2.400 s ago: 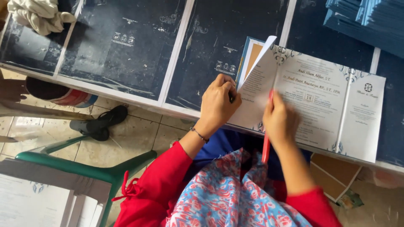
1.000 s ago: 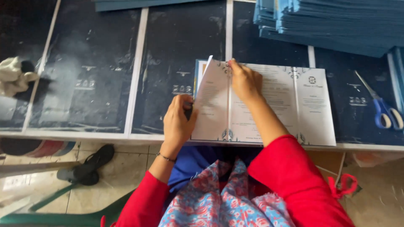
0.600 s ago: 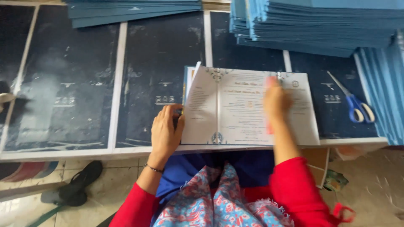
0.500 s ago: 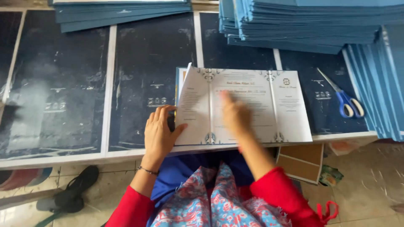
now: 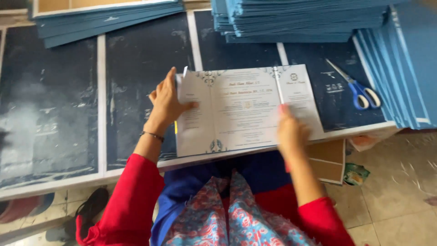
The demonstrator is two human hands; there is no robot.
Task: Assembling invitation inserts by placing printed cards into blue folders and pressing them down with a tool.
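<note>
The card (image 5: 246, 109), a pale printed sheet with 3 panels and dark ornaments at its edges, is laid open and flat on the dark blue table (image 5: 136, 91), its lower edge close to the table's front rim. Its left panel is pressed down by the left hand (image 5: 167, 102): the palm sits at the card's left edge, the fingers are spread loosely, and the thumb is stretched onto the paper. Nothing is gripped by this hand. The right hand (image 5: 290, 132) is rested on the lower part of the card near the right fold, blurred; its fingers appear to be together and flat, and whether anything is held in it cannot be told. Scissors (image 5: 357, 89) with blue handles are seen well to the right of the card. Stacks of blue sheets (image 5: 300, 18) are piled behind it.
</note>
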